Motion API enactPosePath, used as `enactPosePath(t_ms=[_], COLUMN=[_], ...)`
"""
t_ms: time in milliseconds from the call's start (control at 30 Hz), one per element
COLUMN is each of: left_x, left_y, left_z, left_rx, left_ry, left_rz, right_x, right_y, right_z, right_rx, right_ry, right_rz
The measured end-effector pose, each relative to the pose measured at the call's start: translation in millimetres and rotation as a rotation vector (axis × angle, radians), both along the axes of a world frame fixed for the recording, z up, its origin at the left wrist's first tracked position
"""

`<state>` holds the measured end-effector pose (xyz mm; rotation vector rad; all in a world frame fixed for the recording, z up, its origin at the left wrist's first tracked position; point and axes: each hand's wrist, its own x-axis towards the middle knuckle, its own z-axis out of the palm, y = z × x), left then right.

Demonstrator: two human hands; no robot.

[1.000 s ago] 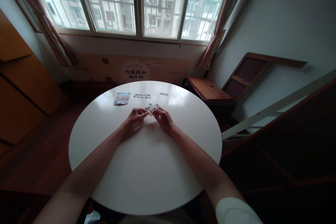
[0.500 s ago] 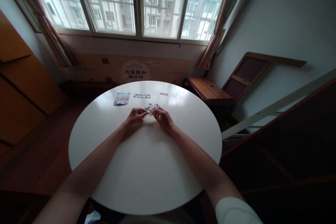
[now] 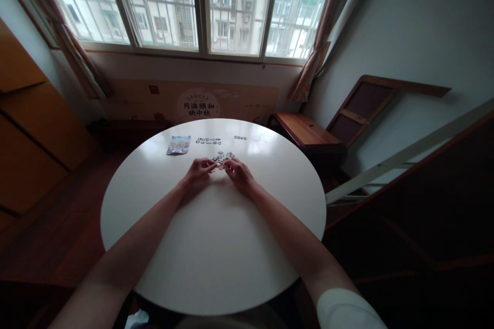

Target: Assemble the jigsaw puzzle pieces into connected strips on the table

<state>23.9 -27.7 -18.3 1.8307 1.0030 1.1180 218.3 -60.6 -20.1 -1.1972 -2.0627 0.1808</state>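
Note:
A small pile of jigsaw puzzle pieces [image 3: 221, 156] lies on the round white table [image 3: 208, 247], between my two hands. My left hand [image 3: 200, 168] is at the pile's left edge, its thumb and fingers pinched on a puzzle piece. On the other side, my right hand [image 3: 238, 171] also has its fingertips drawn together at the pieces; what lies between them is too small to make out. Beyond the pile are two rows of puzzle pieces [image 3: 208, 141], with a shorter row [image 3: 240, 138] to their right.
A colourful picture sheet or packet [image 3: 179, 145] lies on the table's far left. Past the table stand a wooden bench [image 3: 306, 129] at the right and a printed cardboard panel [image 3: 239, 97] under the window. A ladder-like rail [image 3: 370, 164] slants along the right.
Both hands stay almost in the same place over the pile, with only slight finger movement. The camera view has shifted very slightly.

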Motion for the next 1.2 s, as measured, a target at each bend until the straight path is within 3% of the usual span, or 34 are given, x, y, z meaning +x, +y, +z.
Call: enactPosePath(t_ms=[467, 1200], left_x=[0.8, -2.7], left_y=[-4.4, -2.0], left_z=[4.9, -0.2], left_rx=[-0.010, -0.008], left_ry=[0.015, 0.017], left_rz=[0.020, 0.033], right_x=[0.6, 0.4], right_y=[4.5, 4.3], right_z=[-1.9, -2.8], right_rx=[-0.031, -0.017], right_ry=[0.093, 0.123], right_rz=[0.028, 0.034])
